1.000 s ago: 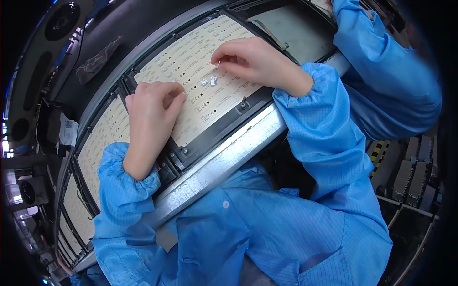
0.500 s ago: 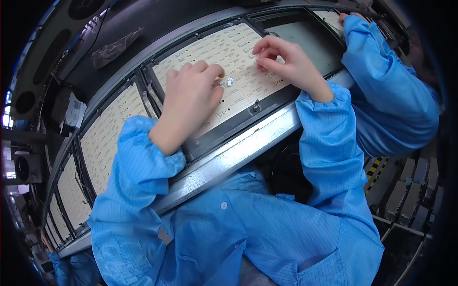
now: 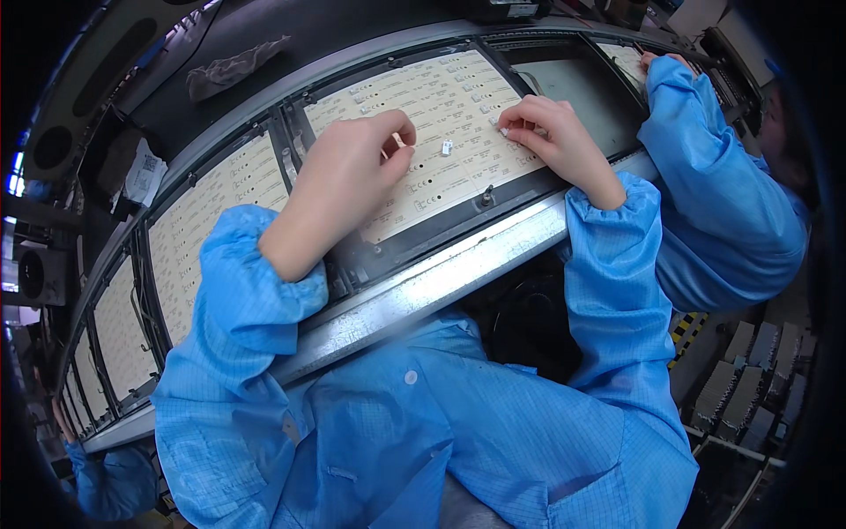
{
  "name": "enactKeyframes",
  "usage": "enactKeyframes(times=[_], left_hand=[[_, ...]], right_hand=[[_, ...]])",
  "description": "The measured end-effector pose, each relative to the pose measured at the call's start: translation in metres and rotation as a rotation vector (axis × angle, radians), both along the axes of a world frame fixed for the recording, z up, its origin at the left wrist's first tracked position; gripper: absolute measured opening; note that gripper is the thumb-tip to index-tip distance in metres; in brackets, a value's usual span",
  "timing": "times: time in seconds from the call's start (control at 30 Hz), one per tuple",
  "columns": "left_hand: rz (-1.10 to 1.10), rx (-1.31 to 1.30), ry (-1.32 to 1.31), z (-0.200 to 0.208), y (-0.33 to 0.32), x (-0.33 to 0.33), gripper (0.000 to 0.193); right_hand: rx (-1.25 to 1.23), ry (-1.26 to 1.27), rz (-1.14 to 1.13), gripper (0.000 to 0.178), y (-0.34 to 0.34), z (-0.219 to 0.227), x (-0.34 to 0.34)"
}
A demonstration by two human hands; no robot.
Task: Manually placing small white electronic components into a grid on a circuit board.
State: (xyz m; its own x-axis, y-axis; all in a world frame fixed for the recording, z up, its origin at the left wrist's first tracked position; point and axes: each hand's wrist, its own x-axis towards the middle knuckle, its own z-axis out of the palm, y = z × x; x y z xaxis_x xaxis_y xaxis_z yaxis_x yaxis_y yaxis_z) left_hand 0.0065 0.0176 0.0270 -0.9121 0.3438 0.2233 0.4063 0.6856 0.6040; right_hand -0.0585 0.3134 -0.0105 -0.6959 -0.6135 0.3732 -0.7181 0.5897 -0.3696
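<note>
A cream board panel (image 3: 441, 181) printed with rows of small marks lies in a dark frame in front of me. My right hand (image 3: 551, 137) is at the panel's right part, thumb and forefinger pinching a small white component (image 3: 504, 132). Over the left part hovers my left hand (image 3: 348, 167), its thumb and forefinger curled into a pinch; anything between those tips is too small to make out. Between the hands, a loose small white component (image 3: 447, 148) rests on the panel. Several similar pieces sit along the panel's far and right sides.
A metal rail (image 3: 423, 295) runs along the near edge. More framed panels (image 3: 216, 229) continue to the left. On the right, a co-worker's blue sleeve (image 3: 718, 159) reaches to another panel (image 3: 621, 62). Stacked strips (image 3: 740, 397) stand at lower right; a crumpled cloth (image 3: 236, 69) lies beyond the line.
The view has shifted slightly, with the panel appearing farther right. My left hand has drawn away from the loose component. The right hand has come down close to the panel's right part.
</note>
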Motion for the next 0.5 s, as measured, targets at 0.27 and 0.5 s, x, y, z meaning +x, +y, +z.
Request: enactKeyframes(times=[0.27, 0.5], left_hand=[[0.016, 0.047, 0.064, -0.007, -0.019, 0.008, 0.017], [0.010, -0.053, 0.253, -0.018, -0.021, 0.007, 0.018]], right_hand=[[0.107, 0.117, -0.064, 0.009, -0.005, 0.002, 0.009], [0.064, -0.125, -0.190, 0.004, -0.012, 0.015, 0.013]])
